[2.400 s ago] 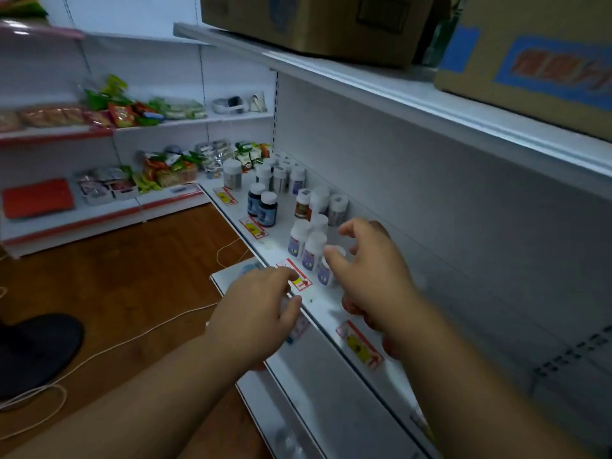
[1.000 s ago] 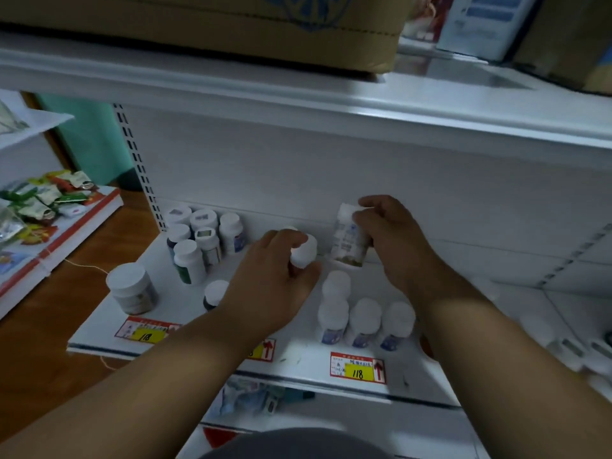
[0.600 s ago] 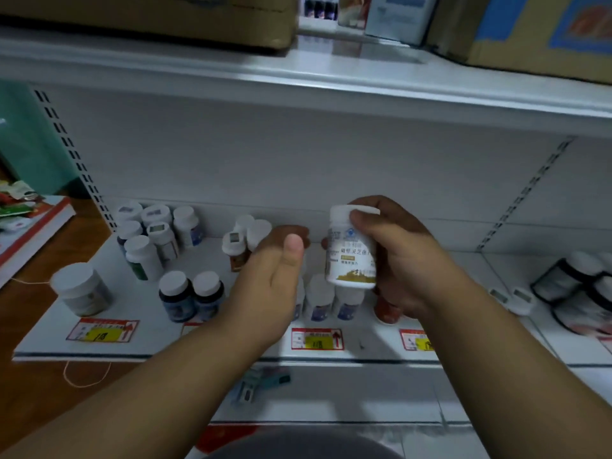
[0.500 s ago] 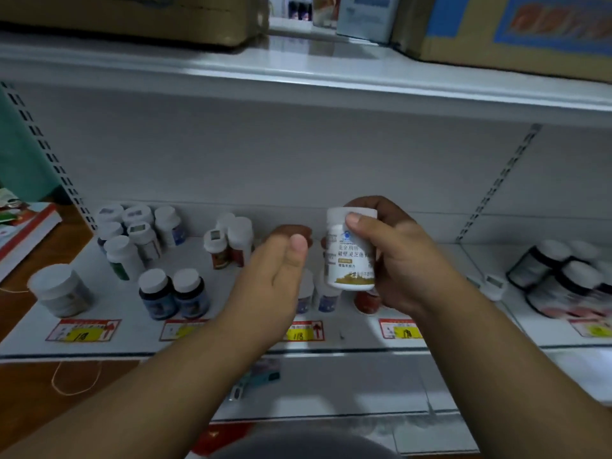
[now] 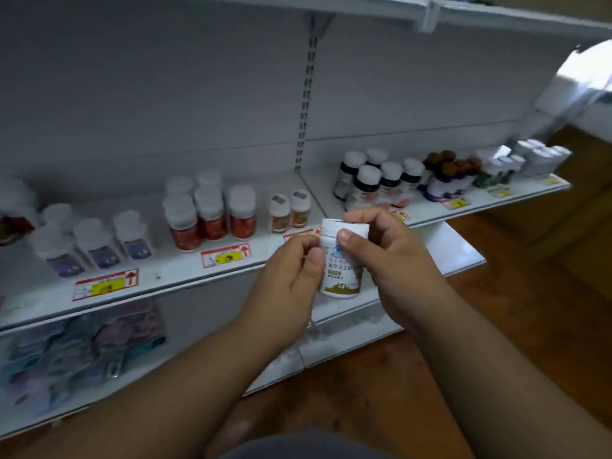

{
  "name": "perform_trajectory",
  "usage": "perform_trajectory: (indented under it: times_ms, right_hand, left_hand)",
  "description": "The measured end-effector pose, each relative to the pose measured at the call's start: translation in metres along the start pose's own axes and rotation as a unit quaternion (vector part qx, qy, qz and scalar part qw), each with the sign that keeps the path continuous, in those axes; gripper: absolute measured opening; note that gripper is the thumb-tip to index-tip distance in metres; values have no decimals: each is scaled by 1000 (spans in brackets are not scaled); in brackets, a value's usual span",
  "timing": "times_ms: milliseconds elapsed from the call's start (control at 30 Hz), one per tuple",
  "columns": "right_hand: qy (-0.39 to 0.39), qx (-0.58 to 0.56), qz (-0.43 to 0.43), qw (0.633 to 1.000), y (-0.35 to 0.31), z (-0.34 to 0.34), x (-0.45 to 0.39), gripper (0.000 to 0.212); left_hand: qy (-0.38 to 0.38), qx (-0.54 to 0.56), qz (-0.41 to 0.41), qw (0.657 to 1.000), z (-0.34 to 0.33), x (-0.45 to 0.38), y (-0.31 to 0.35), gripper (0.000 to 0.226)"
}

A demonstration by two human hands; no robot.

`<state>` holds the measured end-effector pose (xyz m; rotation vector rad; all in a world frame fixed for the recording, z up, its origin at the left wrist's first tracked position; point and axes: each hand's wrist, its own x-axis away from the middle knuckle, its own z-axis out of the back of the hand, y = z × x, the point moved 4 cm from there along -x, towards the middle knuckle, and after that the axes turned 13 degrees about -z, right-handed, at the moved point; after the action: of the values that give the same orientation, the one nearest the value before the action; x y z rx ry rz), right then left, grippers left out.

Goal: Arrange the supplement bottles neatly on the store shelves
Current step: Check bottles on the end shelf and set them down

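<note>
White store shelving fills the view in front of you, with a wooden floor (image 5: pixel 516 319) showing below and to the right. Your right hand (image 5: pixel 394 260) grips a white supplement bottle (image 5: pixel 341 279) upright in mid-air: the thumb presses across the front just under the cap, and the other fingers curl around the far side. Your left hand (image 5: pixel 288 279) meets the bottle from the left, fingers curled, thumb and fingertips pinching its left edge. The held bottle has gold print along its base and hangs in front of the shelf edge, touching nothing but your hands.

Just beyond your fingers, on the shelf (image 5: pixel 185 276), stand two small brown-labelled bottles (image 5: pixel 289 212). Further left of your hands sits a cluster of red-labelled bottles (image 5: pixel 210 213) with white caps, then a blurred row of blue-labelled bottles (image 5: pixel 96 243). Beyond your right hand and to its right stand dark bottles with white caps (image 5: pixel 377 180), then brown-capped bottles (image 5: pixel 447 175), then pale bottles (image 5: pixel 530 159) at the far end. Red-and-yellow price tags (image 5: pixel 225 255) line the shelf edge. Below your left forearm, on a lower shelf, lie blurred pastel packets (image 5: pixel 79 349).
</note>
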<state>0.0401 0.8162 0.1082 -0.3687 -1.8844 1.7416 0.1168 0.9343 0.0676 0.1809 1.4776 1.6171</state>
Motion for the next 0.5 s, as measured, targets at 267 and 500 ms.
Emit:
perform_trajectory:
  times_ms: [267, 500]
  right_hand:
    - [86, -14, -7, 996, 12, 82, 9, 22]
    - [120, -6, 4, 993, -2, 103, -1, 22]
  left_hand:
    - [-95, -1, 30, 995, -77, -11, -7, 57]
    - [-152, -28, 27, 988, -93, -37, -4, 61]
